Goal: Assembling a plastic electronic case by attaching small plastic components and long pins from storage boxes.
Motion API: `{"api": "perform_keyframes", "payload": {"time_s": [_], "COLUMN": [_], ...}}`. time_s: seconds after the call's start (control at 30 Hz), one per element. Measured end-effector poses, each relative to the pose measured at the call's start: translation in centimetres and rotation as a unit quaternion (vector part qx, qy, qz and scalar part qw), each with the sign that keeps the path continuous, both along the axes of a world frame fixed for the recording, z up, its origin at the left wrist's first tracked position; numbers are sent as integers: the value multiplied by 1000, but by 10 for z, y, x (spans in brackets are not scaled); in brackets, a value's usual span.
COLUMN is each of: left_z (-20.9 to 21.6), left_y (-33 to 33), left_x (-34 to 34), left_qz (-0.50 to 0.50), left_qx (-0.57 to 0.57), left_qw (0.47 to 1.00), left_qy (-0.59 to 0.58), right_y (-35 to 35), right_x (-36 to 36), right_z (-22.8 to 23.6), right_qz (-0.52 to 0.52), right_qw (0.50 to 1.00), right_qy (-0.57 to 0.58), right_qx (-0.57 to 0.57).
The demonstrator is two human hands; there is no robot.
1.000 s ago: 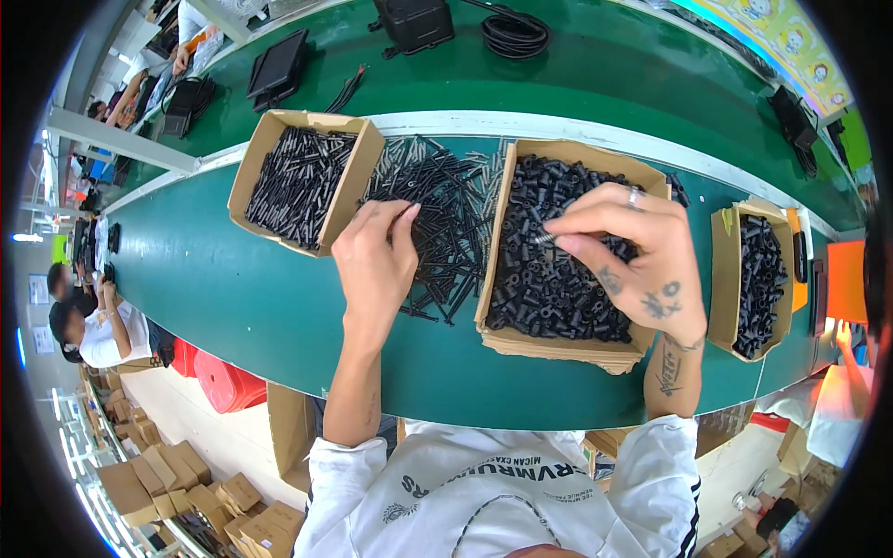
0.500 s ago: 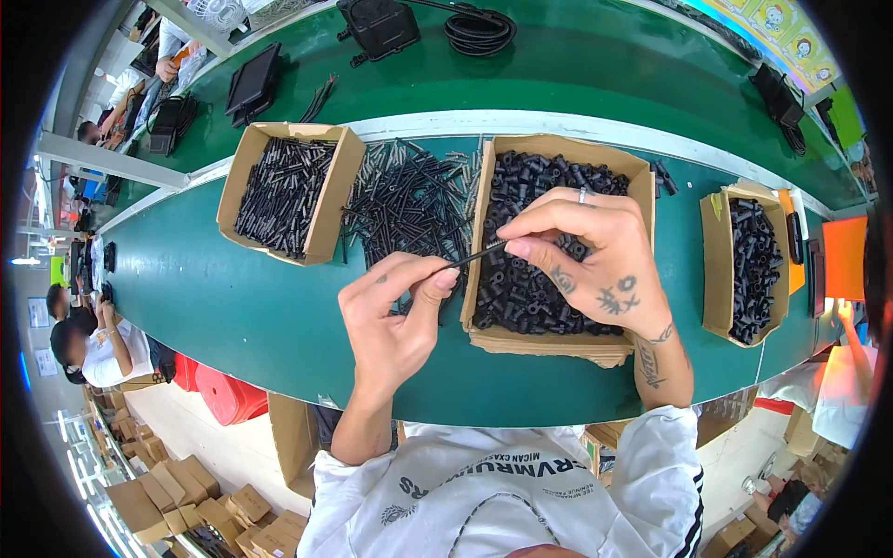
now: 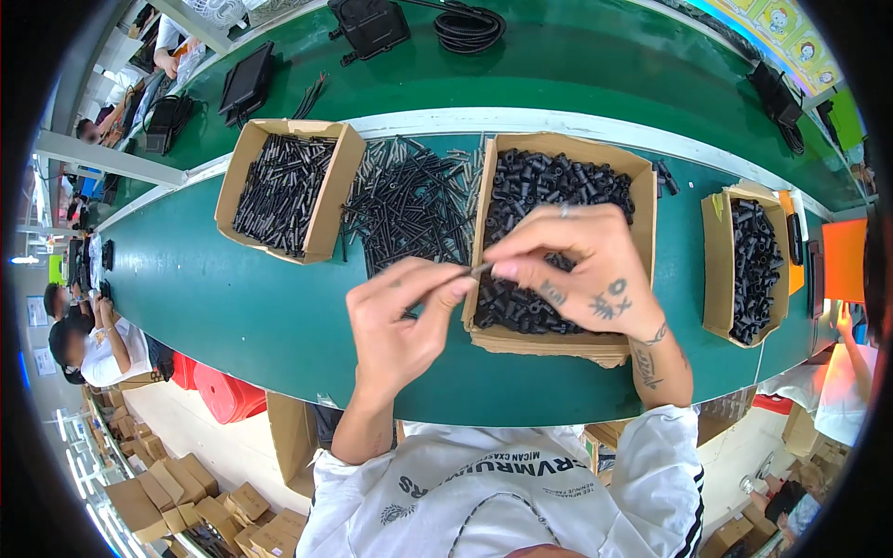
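In front of the middle box, my left hand (image 3: 395, 325) and my right hand (image 3: 586, 270) meet fingertip to fingertip. Both pinch one thin dark rod (image 3: 481, 269), of which only a short stretch shows between the fingers. Fine detail there is smeared by motion. Behind my left hand lies a loose pile of thin black rods (image 3: 409, 209) with greyish ends. Short black tubular plastic parts (image 3: 544, 172) fill the cardboard box (image 3: 558, 346) under my right hand.
At left, another cardboard box (image 3: 340, 195) holds similar rods. A smaller box (image 3: 717, 270) of black parts stands at right. Beyond the white ledge (image 3: 419, 123) are a coiled black cable (image 3: 470, 30) and a black housing (image 3: 372, 28). Co-workers sit far left.
My hands have come closer together, the right moving left and down. Less of the rod shows between them than before.
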State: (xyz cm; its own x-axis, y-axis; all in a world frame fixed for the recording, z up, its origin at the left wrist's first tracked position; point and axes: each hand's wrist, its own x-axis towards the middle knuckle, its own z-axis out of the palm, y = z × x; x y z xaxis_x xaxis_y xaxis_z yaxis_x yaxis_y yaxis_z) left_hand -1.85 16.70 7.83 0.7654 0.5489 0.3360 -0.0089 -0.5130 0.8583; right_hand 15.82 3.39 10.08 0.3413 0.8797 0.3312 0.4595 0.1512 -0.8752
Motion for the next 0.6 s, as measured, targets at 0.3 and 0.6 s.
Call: {"api": "perform_keyframes", "payload": {"time_s": [0.3,0.6], "left_z": [1,-12], "left_y": [-5,65], "left_x": [4,-28], "left_qz": [-28,117], "left_qx": [66,192], "left_qw": [996,974], "left_qy": [-57,-24], "right_y": [-4,-1], "right_x": [-7,-6], "right_z": [1,4], "right_qz": [32,-52], "right_qw": [992,998], "right_qy": [106,-37], "right_qx": [-55,-22]}}
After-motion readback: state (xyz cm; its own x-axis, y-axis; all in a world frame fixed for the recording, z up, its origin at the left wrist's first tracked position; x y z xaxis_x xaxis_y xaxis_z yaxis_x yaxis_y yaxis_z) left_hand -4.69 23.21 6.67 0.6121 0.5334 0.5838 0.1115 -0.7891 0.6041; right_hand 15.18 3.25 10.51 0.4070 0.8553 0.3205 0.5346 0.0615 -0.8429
